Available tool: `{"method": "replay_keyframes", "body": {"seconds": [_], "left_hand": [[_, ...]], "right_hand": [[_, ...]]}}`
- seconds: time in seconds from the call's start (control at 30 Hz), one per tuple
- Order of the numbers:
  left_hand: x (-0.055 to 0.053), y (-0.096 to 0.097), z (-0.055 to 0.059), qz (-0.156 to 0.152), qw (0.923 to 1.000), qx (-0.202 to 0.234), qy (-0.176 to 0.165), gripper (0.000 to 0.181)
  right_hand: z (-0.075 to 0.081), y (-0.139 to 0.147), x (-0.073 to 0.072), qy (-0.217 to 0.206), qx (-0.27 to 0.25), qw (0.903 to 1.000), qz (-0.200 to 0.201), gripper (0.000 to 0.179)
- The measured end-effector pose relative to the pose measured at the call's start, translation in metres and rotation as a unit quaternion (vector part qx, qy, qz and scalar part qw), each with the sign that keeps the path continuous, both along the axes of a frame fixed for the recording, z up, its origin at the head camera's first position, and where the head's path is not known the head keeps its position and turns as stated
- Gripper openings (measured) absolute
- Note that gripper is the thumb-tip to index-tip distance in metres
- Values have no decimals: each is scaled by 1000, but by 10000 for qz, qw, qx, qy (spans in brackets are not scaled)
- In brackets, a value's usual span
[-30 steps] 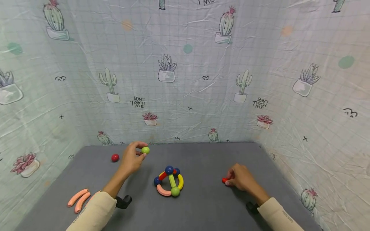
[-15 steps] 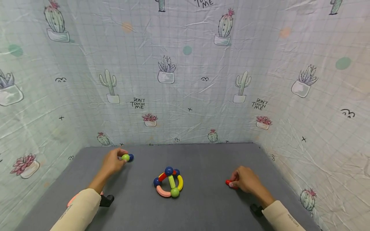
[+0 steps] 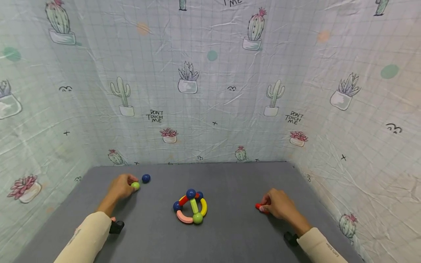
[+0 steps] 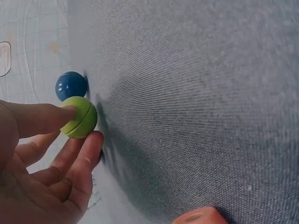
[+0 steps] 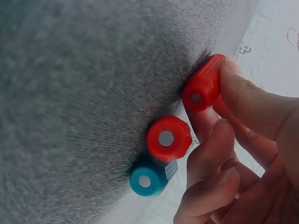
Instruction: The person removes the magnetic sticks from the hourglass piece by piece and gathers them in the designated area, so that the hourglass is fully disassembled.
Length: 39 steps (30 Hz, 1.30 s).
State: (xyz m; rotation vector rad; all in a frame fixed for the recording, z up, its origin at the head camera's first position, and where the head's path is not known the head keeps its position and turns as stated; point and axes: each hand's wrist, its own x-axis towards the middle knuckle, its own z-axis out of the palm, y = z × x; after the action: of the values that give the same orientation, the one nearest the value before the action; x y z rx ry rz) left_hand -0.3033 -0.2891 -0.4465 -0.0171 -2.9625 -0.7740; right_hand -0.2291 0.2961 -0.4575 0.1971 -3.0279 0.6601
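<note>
My left hand (image 3: 120, 188) pinches a green ball (image 4: 86, 116) between thumb and fingers, low over the table at the far left. A blue ball (image 3: 146, 178) lies just beyond it; whether the two touch cannot be told. At the right, my right hand (image 3: 277, 204) holds a red magnetic rod (image 5: 204, 84) with thumb and fingers at the table surface. Beside those fingers, in the right wrist view, lie another red rod (image 5: 172, 128) and a teal rod (image 5: 152, 175), metal discs showing on their ends.
A built frame of balls and rods, with a yellow curved rod (image 3: 204, 207) and a pink curved rod (image 3: 184, 218), stands mid-table. A pink piece (image 4: 201, 216) lies near my left wrist, mostly hidden by the sleeve in the head view. Patterned cloth (image 3: 213, 91) borders the grey table.
My left hand has moved left and down toward the table with the green ball. The blue ball has come into view beside it. My right hand has barely shifted, still gripping the red rod.
</note>
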Motion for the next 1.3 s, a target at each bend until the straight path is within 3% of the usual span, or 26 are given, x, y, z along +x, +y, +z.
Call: {"method": "replay_keyframes", "body": {"seconds": [0.43, 0.6, 0.7, 0.77, 0.93, 1.17, 1.3], "left_hand": [[5, 1, -2, -41, 9998, -50, 202, 30], [13, 7, -3, -33, 9966, -109, 810, 33], [21, 21, 5, -15, 9915, -186, 1288, 32], [26, 36, 13, -75, 9897, -149, 1424, 30], [38, 76, 31, -616, 9892, 303, 1296, 27], [53, 125, 41, -1651, 9786, 815, 916, 25], [60, 147, 39, -2124, 9687, 878, 939, 27]], "right_hand": [[-4, -1, -2, -90, -171, 9998, -61, 13], [-2, -11, -4, 352, -412, 9985, -90, 21], [3, -25, -7, 798, -454, 9957, 101, 19], [7, -37, -9, 1065, -549, 9923, 317, 17], [12, -71, -12, 1406, -1061, 9810, 815, 19], [16, -125, -13, 748, -1974, 9671, 1423, 29], [16, -150, -15, 571, -2137, 9601, 1710, 33]]}}
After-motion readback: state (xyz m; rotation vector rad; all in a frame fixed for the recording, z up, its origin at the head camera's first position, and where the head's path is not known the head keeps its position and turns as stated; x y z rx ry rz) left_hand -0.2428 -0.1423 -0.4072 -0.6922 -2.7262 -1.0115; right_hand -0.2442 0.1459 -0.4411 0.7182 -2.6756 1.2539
